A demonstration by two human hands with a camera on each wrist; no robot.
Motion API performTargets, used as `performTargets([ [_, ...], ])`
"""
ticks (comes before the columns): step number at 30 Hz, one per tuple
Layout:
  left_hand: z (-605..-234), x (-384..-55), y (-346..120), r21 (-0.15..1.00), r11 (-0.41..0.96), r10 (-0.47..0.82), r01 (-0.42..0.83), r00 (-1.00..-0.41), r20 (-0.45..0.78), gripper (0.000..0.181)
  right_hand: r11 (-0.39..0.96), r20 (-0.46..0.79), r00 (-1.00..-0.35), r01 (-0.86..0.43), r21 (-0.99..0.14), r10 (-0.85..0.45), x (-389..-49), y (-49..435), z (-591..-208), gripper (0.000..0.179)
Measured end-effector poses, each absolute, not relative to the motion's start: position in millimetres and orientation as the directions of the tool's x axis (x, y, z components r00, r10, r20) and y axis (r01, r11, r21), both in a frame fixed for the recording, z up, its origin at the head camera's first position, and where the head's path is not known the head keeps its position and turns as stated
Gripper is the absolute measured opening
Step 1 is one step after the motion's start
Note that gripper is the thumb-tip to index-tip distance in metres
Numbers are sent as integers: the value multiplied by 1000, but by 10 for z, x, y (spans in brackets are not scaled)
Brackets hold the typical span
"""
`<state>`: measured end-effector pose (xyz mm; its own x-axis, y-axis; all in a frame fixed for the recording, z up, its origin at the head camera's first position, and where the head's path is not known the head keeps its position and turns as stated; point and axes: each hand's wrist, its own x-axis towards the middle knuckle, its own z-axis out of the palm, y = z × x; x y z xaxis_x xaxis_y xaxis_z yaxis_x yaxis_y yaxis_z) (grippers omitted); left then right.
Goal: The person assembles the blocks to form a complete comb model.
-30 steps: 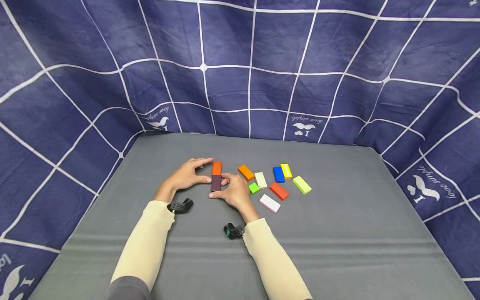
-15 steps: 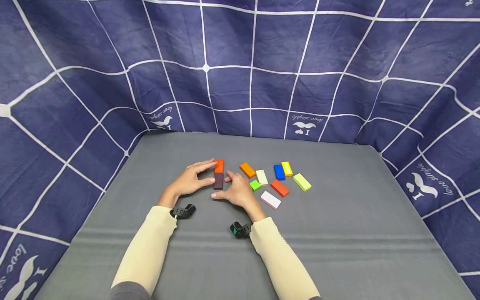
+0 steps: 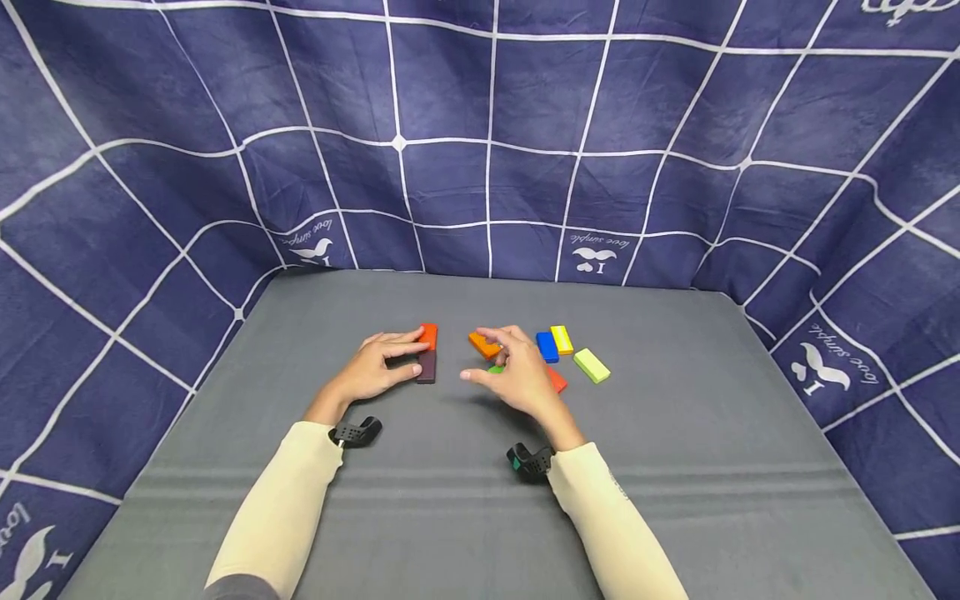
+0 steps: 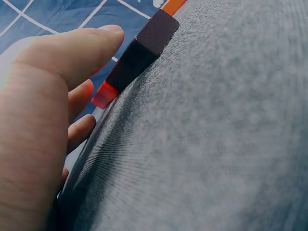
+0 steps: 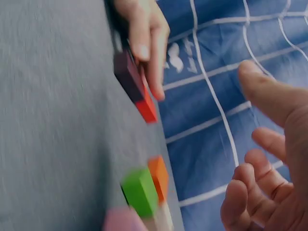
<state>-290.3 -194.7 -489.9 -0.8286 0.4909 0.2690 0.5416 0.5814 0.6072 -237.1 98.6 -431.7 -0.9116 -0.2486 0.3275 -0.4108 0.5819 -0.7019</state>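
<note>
A dark brown block (image 3: 426, 368) and an orange-red block (image 3: 429, 334) lie end to end on the grey table. Along their left side rests my left hand (image 3: 375, 367), its thumb at the dark block and its extended fingers reaching over the orange-red one. In the left wrist view the thumb (image 4: 91, 50) is right beside the dark block. My right hand (image 3: 517, 372) hovers over the loose blocks, thumb and fingers apart with nothing between them. Near it are an orange block (image 3: 483, 345), a partly covered green block (image 3: 495, 368) and a red block (image 3: 557, 380).
Right of the right hand lie a blue block (image 3: 547, 347), a yellow block (image 3: 562, 339) and a lime block (image 3: 592, 365). A pink block (image 5: 124, 221) shows low in the right wrist view. A blue gridded cloth (image 3: 442, 183) hangs behind the table.
My right hand has left the dark block and moved right over the loose blocks, covering the white and pale pink ones. My left fingers now reach over the orange-red block.
</note>
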Motion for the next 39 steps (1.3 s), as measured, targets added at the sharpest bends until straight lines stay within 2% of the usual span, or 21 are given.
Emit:
performTargets([
  [7,-4902,-2911,-1953,598,600,494,531,-834,245,41,546,360,-897,-442,-712,-257,-2414,1494,-4300,51],
  [14,-4945,-2889,-1935,608,595,503,526,-834,229,41,564,275,-903,-422,-710,-329,-2411,1996,-4418,45],
  [24,-4953,-2895,-1945,600,605,500,523,-836,224,40,542,157,-901,-375,-753,-405,-2465,2345,-4527,54],
  [33,-4917,-2924,-1934,611,593,504,524,-834,227,40,496,66,-855,-360,-790,-514,-2497,2374,-4578,59],
  [39,-4895,-2938,-1918,604,599,507,525,-833,221,40,523,50,-861,-353,-775,-507,-2537,2369,-4598,67],
])
